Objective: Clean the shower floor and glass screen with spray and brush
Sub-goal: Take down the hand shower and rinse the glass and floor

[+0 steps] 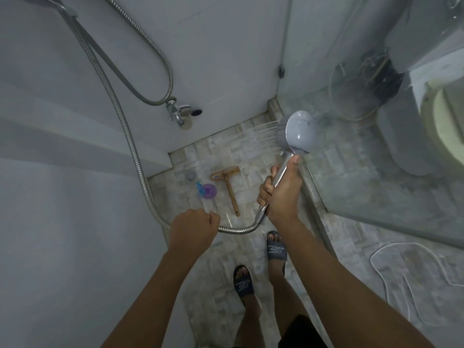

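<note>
Both of our hands were closed on the shower set. Our right hand (281, 194) gripped the chrome handle of the shower head (298, 133), thumb pointing up along it. The head was raised just beside the glass screen (376, 177), and water fanned leftward from its face toward the far corner of the shower floor (246, 151). Our left hand (192, 231) was curled round the metal hose (236, 230), which bent from the handle's base through that fist and ran on up the left wall. On the tiles lay the wooden brush (227, 182), handle pointing toward us. Just to its left was the purple spray bottle (208, 191) with its blue trigger, near the drain (190, 175). Our feet stood in dark sandals (276, 248), well short of the brush.
</note>
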{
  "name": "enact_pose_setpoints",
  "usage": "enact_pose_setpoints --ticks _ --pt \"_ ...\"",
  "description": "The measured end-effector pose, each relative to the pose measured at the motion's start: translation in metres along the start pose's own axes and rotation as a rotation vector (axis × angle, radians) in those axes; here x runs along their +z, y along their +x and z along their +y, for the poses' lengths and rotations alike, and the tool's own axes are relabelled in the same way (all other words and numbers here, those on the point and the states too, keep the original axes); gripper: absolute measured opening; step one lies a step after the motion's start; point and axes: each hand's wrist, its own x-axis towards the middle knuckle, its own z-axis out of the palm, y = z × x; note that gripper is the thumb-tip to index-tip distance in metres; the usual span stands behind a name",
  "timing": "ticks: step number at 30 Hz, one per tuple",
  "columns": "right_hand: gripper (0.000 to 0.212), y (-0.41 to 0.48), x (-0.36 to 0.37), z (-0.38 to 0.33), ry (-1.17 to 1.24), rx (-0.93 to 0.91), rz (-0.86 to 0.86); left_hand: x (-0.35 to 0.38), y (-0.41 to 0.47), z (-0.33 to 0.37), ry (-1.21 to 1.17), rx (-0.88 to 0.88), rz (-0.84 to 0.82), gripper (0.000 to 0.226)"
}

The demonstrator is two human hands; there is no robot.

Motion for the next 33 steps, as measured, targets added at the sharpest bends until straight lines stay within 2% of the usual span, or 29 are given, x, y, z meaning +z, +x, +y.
enact_pose_setpoints --ticks 2,5,8,10,12,14,16,19,23,28,33 --pt "0.066 -0.003 0.004 0.0 0.012 -0.027 -0.001 0.007 -0.001 -0.01 -0.022 -0.068 0.019 0.047" --pt "0.066 -0.007 0.01 -0.002 0.014 -0.059 -0.014 0.012 0.0 -0.017 0.031 0.025 0.138 0.048" --pt "0.063 -0.012 0.007 -0.002 0.029 -0.082 0.054 0.006 -0.004 -0.016 0.023 0.019 0.044 0.043" --pt "0.061 -0.015 -0.002 0.003 0.046 -0.084 0.147 0.006 -0.01 -0.016 0.026 0.055 -0.015 0.048" --pt "0.063 -0.019 -0.013 0.014 0.053 -0.048 0.217 0.006 -0.016 -0.014 0.14 0.134 0.057 0.05" --pt "0.064 -0.027 -0.022 0.029 0.046 0.015 0.228 0.013 -0.023 -0.013 0.205 0.146 0.021 0.049" --pt "0.064 -0.036 -0.027 0.044 0.026 0.066 0.21 0.027 -0.03 -0.023 0.146 0.068 0.048 0.053" --pt "0.063 -0.051 -0.022 0.06 -0.006 0.085 0.167 0.031 -0.045 -0.04 0.164 0.101 0.093 0.06" --pt "0.063 -0.065 -0.003 0.069 -0.012 0.076 0.113 0.035 -0.058 -0.069 0.125 0.079 0.131 0.057" --pt "0.063 -0.082 0.027 0.076 -0.082 -0.017 0.009 0.037 -0.068 -0.097 0.055 0.038 0.268 0.046" --pt "0.064 -0.091 0.045 0.079 -0.119 -0.092 -0.03 0.031 -0.072 -0.108 0.066 0.023 0.295 0.053"
